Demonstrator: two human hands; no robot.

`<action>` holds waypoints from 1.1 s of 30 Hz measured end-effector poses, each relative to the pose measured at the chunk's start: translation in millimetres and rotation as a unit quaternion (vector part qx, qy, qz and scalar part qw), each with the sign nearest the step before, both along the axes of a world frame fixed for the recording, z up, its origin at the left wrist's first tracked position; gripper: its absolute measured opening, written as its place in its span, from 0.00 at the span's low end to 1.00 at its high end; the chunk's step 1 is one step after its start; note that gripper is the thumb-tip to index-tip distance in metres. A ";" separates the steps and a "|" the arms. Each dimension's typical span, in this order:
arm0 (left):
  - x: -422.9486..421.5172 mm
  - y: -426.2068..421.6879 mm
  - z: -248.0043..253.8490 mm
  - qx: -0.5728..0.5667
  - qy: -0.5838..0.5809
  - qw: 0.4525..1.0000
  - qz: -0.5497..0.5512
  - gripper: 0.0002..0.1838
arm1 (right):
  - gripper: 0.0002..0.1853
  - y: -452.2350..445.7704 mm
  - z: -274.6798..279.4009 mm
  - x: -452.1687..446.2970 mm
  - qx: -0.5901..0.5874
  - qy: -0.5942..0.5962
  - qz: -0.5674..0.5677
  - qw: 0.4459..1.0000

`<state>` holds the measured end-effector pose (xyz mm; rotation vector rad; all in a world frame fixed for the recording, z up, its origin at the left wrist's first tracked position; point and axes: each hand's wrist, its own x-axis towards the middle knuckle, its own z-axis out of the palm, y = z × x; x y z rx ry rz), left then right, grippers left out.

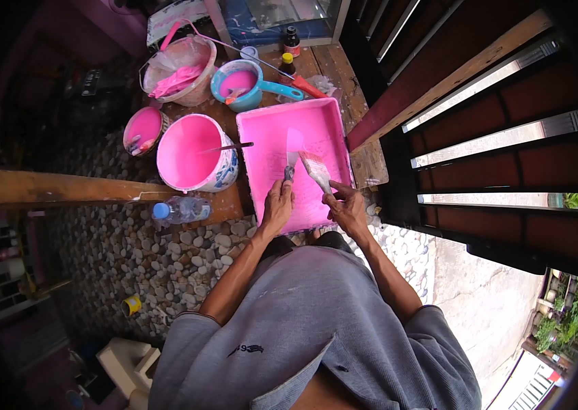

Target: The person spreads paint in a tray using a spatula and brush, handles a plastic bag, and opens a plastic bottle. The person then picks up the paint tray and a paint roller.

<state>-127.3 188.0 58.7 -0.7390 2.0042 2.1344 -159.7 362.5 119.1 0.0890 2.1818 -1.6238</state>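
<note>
My left hand [279,205] is closed around the dark handle of a putty knife [294,145], whose flat blade has pink on it. In my right hand [348,208] is a paintbrush [315,171], gripped by its pale, paint-smeared handle. Its pink-coated bristles point up and left, close beside the blade; whether they touch I cannot tell. Both tools are over a large paint tray [343,130] coated with pink paint. Left of the tray stands a white bucket [224,167] of pink paint, with a dark stick [234,146] across its rim.
Behind the bucket are a blue dipper [251,99] holding pink paint, a smeared basin [197,92] and a smaller pink tub [144,130]. Small bottles [292,42] stand at the back. A plastic bottle [183,210] lies near the table edge. Dark slats [494,137] rise on the right.
</note>
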 end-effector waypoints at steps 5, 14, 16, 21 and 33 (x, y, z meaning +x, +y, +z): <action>-0.6 1.5 -2.6 0.015 -0.012 1.000 0.011 0.15 | 0.23 -24.9 -26.1 -3.7 0.056 0.080 0.036 0.995; 6.5 -13.3 -0.8 0.014 -0.005 1.000 -0.011 0.15 | 0.14 -52.9 -54.1 -79.0 0.060 0.042 0.043 0.996; 8.8 -13.4 1.8 0.031 -0.009 0.999 -0.002 0.15 | 0.15 -54.4 -55.3 -99.9 0.061 0.017 0.026 0.998; 14.3 -11.1 -0.4 0.079 -0.032 0.996 0.039 0.14 | 0.13 -44.1 -60.5 -113.1 0.089 0.202 0.002 0.975; 6.7 -2.0 -11.6 0.021 -0.001 0.998 0.056 0.15 | 0.19 -6.6 -36.7 -39.2 0.157 0.258 -0.003 0.953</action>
